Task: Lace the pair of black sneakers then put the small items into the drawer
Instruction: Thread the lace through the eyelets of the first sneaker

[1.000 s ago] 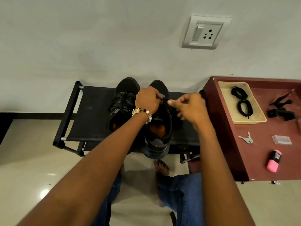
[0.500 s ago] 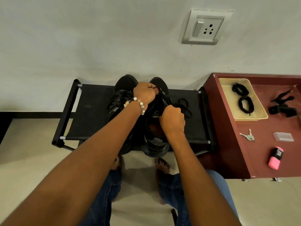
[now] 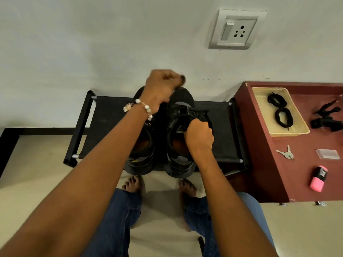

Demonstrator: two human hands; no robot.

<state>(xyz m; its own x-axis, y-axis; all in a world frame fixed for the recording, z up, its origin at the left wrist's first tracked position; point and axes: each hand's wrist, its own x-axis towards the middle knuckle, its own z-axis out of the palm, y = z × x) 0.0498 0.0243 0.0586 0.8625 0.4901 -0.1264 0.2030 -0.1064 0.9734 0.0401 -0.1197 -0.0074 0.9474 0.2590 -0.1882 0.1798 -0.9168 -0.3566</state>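
The left hand (image 3: 163, 86) is pinching the limp, thin black lace while the right hand (image 3: 199, 135) is gripping the right soft black mesh sneaker (image 3: 181, 108) at its tongue.

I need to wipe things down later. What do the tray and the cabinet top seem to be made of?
Tray: likely plastic, cream and smooth, with a thin moulded rim. Cabinet top: probably laminated board, an even dark red matt surface with no visible grain.

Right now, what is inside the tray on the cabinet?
Two coiled black laces lie in the beige tray, one behind the other. Nothing else shows; the floor beneath the coils is covered.
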